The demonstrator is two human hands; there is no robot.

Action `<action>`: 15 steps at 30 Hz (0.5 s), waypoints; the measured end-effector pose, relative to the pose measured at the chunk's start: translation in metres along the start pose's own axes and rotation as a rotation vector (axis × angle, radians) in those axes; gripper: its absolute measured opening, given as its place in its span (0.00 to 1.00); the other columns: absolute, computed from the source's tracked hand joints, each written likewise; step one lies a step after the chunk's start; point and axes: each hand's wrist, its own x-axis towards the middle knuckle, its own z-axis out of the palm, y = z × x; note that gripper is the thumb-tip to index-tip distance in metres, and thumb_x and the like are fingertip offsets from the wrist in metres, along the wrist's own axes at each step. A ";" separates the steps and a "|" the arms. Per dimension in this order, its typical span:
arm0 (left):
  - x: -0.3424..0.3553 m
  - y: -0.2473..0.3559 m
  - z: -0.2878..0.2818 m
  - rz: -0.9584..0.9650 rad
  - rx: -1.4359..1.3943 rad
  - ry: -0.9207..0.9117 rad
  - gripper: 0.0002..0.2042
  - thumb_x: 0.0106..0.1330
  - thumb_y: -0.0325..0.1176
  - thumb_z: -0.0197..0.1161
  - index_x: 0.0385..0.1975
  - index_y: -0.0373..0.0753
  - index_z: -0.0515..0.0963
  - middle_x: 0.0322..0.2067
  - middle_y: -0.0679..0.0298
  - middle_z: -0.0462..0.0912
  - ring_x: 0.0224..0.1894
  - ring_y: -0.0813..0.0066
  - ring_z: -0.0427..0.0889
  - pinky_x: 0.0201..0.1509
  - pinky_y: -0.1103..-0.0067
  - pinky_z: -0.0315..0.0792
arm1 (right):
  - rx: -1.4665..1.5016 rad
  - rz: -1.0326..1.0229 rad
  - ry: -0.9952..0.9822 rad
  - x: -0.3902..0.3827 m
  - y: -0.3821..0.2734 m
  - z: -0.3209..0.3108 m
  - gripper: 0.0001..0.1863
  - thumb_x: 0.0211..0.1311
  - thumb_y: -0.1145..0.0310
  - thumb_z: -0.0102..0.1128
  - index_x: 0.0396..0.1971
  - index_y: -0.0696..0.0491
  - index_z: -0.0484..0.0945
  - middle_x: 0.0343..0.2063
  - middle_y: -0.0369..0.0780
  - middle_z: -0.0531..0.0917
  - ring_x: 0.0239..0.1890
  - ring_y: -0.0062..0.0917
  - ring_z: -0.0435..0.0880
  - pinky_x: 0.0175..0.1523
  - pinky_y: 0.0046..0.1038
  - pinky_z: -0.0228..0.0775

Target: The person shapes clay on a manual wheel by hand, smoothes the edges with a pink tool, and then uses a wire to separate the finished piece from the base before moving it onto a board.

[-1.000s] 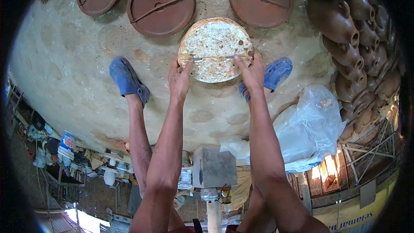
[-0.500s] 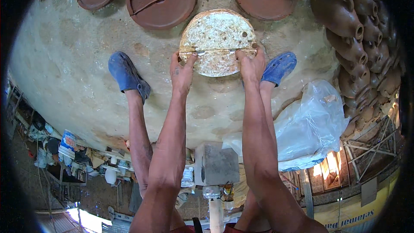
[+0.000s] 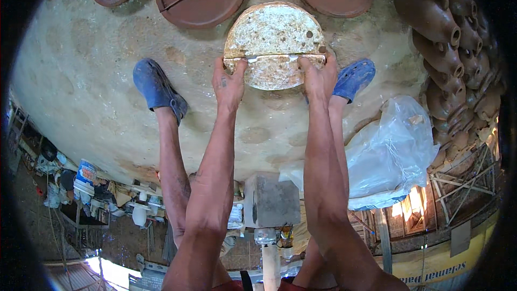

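Between my two hands is a round whitish board (image 3: 274, 29), speckled and stained brown, with a straight seam running across it. My left hand (image 3: 229, 85) grips its left edge, thumb on the top face beside the seam. Opposite it, my right hand (image 3: 320, 80) is closed on the right edge in the same way. The fingers beneath the board are mostly hidden. I cannot tell whether its underside touches the floor. Just beyond it lie a brown clay disc (image 3: 215, 8) with a ridge across it, to the left, and a similar clay disc (image 3: 344, 2) to the right.
My feet in blue clogs (image 3: 154, 86) stand either side on the grey floor (image 3: 97, 108). Several brown clay jugs (image 3: 425, 13) are stacked at the far right. Clear plastic sheeting (image 3: 393, 145) lies near my right leg, and a grey block (image 3: 272, 202) is between my legs.
Floor, discs, board and hands all appear slightly higher in the picture, as the view has shifted. My grip on the board looks the same.
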 end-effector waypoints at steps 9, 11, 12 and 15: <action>-0.003 0.004 0.000 0.091 -0.020 0.024 0.28 0.66 0.32 0.68 0.66 0.33 0.73 0.56 0.50 0.84 0.57 0.60 0.83 0.63 0.69 0.74 | 0.004 0.020 -0.021 -0.006 -0.008 -0.001 0.36 0.47 0.58 0.76 0.57 0.58 0.76 0.50 0.53 0.86 0.55 0.47 0.85 0.63 0.40 0.72; -0.002 0.004 -0.002 0.072 -0.009 0.019 0.29 0.67 0.33 0.69 0.68 0.34 0.72 0.57 0.51 0.83 0.57 0.62 0.83 0.64 0.70 0.74 | -0.015 0.013 -0.012 -0.009 -0.011 0.000 0.36 0.47 0.58 0.76 0.57 0.58 0.76 0.50 0.53 0.86 0.55 0.47 0.85 0.64 0.40 0.72; -0.003 0.003 -0.005 0.071 -0.006 0.023 0.29 0.67 0.33 0.69 0.68 0.34 0.72 0.57 0.51 0.83 0.57 0.62 0.83 0.64 0.70 0.74 | -0.035 0.006 -0.001 -0.012 -0.012 0.001 0.36 0.47 0.58 0.76 0.57 0.58 0.76 0.50 0.53 0.86 0.55 0.48 0.85 0.64 0.40 0.72; -0.013 0.013 -0.004 0.036 -0.116 -0.039 0.30 0.68 0.35 0.71 0.68 0.34 0.72 0.58 0.53 0.83 0.58 0.65 0.82 0.64 0.71 0.74 | -0.018 -0.034 0.042 -0.012 0.004 -0.001 0.38 0.47 0.58 0.75 0.59 0.57 0.75 0.52 0.54 0.85 0.56 0.48 0.84 0.64 0.40 0.71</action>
